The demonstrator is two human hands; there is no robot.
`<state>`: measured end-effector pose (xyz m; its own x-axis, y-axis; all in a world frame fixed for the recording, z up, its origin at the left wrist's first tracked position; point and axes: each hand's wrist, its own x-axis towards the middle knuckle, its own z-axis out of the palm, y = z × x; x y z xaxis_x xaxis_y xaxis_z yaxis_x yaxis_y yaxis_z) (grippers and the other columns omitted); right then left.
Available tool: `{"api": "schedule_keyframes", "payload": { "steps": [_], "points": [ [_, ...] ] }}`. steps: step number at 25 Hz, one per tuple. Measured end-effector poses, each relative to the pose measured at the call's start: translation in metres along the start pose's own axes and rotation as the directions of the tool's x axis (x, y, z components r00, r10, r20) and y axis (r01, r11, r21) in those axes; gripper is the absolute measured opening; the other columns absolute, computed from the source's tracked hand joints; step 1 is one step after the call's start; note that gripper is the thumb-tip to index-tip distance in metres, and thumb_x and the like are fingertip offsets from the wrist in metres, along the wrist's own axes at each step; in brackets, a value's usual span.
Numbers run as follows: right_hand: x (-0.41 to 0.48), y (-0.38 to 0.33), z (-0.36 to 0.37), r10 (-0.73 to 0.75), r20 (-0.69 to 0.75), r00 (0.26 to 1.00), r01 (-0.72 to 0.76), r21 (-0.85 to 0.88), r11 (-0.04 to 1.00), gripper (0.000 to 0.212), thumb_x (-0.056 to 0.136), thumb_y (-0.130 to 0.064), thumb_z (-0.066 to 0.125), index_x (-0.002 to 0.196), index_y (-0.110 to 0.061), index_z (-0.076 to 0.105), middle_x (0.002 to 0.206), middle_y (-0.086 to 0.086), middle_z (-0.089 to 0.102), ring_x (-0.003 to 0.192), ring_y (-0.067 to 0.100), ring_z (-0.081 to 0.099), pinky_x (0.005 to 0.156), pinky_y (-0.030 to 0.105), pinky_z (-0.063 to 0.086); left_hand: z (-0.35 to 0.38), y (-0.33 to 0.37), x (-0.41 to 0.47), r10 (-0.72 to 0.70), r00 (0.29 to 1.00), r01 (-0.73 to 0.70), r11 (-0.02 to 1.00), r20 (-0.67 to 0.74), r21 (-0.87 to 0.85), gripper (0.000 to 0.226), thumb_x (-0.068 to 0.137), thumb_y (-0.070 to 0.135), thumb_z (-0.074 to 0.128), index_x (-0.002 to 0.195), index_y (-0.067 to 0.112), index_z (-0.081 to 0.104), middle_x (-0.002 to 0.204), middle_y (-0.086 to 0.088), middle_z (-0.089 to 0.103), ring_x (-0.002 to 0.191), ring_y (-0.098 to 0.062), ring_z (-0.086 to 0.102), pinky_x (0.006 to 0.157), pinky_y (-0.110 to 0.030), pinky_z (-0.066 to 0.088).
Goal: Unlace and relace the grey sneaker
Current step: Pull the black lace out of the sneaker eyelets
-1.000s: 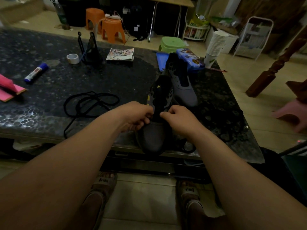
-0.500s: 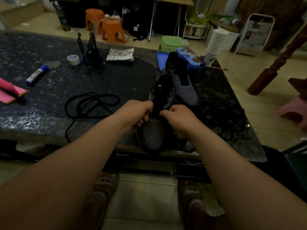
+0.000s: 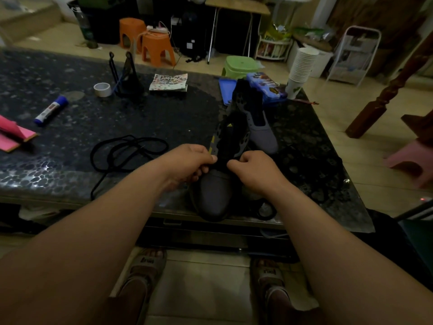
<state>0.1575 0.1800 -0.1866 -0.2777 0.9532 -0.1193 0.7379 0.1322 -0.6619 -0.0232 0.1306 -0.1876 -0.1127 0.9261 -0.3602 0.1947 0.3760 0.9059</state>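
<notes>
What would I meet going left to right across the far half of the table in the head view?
Pink pad → glue stick → tape roll → black stand → patterned booklet → blue case → paper cup stack.

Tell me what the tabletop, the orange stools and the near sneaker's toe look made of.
Tabletop: glossy, likely glass or polished stone; it reflects light over a pebble pattern. Orange stools: moulded plastic, smooth, uniform colour. Sneaker toe: matte grey textile or suede; too dim to tell.
</notes>
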Motion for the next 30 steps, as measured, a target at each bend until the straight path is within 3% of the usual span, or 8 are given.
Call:
{"api": "schedule_keyframes", "payload": {
  "steps": [4, 11, 13, 17, 21, 25, 28, 30],
  "points": [
    [0.001, -0.004, -0.002, 0.013, 0.019, 1.000, -0.013, -0.007, 1.000, 0.035, 0.083, -0.043, 0.068, 0.068, -0.012, 0.060, 0.064, 0.004, 0.058, 0.062, 0.020, 0.056, 0.058, 0.034, 0.045, -0.005, -0.007, -0.009, -0.024, 0.997, 0.048, 0.930, 0.070, -0.364, 0.037, 0.092, 0.001, 0.053, 0.062, 0.022, 0.057, 0.073, -0.001, 0.054, 0.064, -0.011, 0.051, 0.060, -0.025, 0.038],
    [-0.006, -0.006, -0.001, -0.075, -0.045, 0.996, 0.067, -0.150, 0.986, 0.034, 0.084, -0.044, 0.066, 0.070, -0.016, 0.054, 0.065, 0.000, 0.058, 0.063, 0.021, 0.058, 0.056, 0.033, 0.042, 0.002, -0.003, -0.010, -0.047, 0.998, 0.044, 0.997, 0.041, 0.071, 0.028, 0.104, 0.030, 0.061, 0.080, 0.019, 0.051, 0.069, -0.002, 0.051, 0.053, -0.011, 0.047, 0.048, -0.021, 0.039],
    [-0.005, -0.005, -0.004, -0.052, -0.057, 0.997, 0.044, -0.146, 0.988, 0.034, 0.084, -0.044, 0.065, 0.070, -0.015, 0.055, 0.065, 0.001, 0.059, 0.065, 0.022, 0.061, 0.057, 0.034, 0.044, -0.002, -0.003, -0.013, -0.013, 0.998, 0.022, 0.984, 0.054, -0.174, 0.032, 0.103, 0.020, 0.058, 0.071, 0.022, 0.054, 0.072, 0.000, 0.056, 0.060, -0.011, 0.053, 0.059, -0.024, 0.047],
    [-0.004, -0.005, -0.002, -0.011, -0.012, 1.000, 0.010, -0.064, 0.998, 0.039, 0.083, -0.045, 0.066, 0.077, -0.007, 0.062, 0.070, 0.006, 0.063, 0.072, 0.027, 0.064, 0.061, 0.035, 0.047, -0.018, -0.004, -0.018, -0.006, 0.999, 0.026, 0.719, 0.032, -0.694, 0.034, 0.095, 0.006, 0.047, 0.064, 0.016, 0.057, 0.069, -0.004, 0.058, 0.069, -0.018, 0.065, 0.087, -0.041, 0.055],
    [-0.006, -0.008, 0.003, -0.047, 0.003, 0.999, 0.047, -0.105, 0.993, 0.035, 0.084, -0.046, 0.065, 0.073, -0.014, 0.054, 0.070, 0.004, 0.058, 0.069, 0.026, 0.062, 0.059, 0.035, 0.043, -0.013, -0.019, -0.005, 0.019, 0.996, -0.027, 0.995, -0.088, -0.091, 0.034, 0.098, 0.030, 0.064, 0.071, 0.017, 0.048, 0.059, -0.006, 0.043, 0.044, -0.018, 0.043, 0.064, -0.039, 0.042],
    [-0.005, -0.008, 0.003, -0.056, -0.001, 0.998, 0.056, -0.116, 0.992, 0.034, 0.084, -0.046, 0.065, 0.072, -0.015, 0.055, 0.071, 0.003, 0.060, 0.072, 0.025, 0.060, 0.061, 0.035, 0.042, -0.008, -0.018, -0.005, 0.083, 0.996, -0.074, 0.951, -0.016, 0.300, 0.038, 0.097, 0.046, 0.069, 0.076, 0.018, 0.053, 0.061, -0.002, 0.049, 0.054, -0.014, 0.048, 0.049, -0.024, 0.040],
    [-0.003, -0.006, 0.003, -0.042, 0.003, 0.999, 0.042, -0.100, 0.994, 0.034, 0.084, -0.045, 0.066, 0.073, -0.014, 0.057, 0.071, 0.003, 0.062, 0.072, 0.024, 0.061, 0.061, 0.035, 0.044, -0.008, -0.014, -0.008, 0.101, 0.994, -0.099, 0.995, 0.041, -0.031, 0.033, 0.102, 0.022, 0.062, 0.071, 0.019, 0.052, 0.065, -0.001, 0.049, 0.057, -0.011, 0.048, 0.051, -0.021, 0.040],
    [-0.002, -0.005, 0.003, -0.028, 0.013, 1.000, 0.029, -0.080, 0.996, 0.035, 0.083, -0.045, 0.066, 0.074, -0.012, 0.059, 0.071, 0.005, 0.063, 0.074, 0.026, 0.064, 0.063, 0.037, 0.048, -0.017, -0.005, -0.006, 0.070, 0.993, -0.111, 0.856, -0.099, -0.506, 0.030, 0.099, 0.011, 0.056, 0.070, 0.017, 0.056, 0.070, -0.004, 0.055, 0.063, -0.015, 0.056, 0.059, -0.026, 0.048]
  ]
}}
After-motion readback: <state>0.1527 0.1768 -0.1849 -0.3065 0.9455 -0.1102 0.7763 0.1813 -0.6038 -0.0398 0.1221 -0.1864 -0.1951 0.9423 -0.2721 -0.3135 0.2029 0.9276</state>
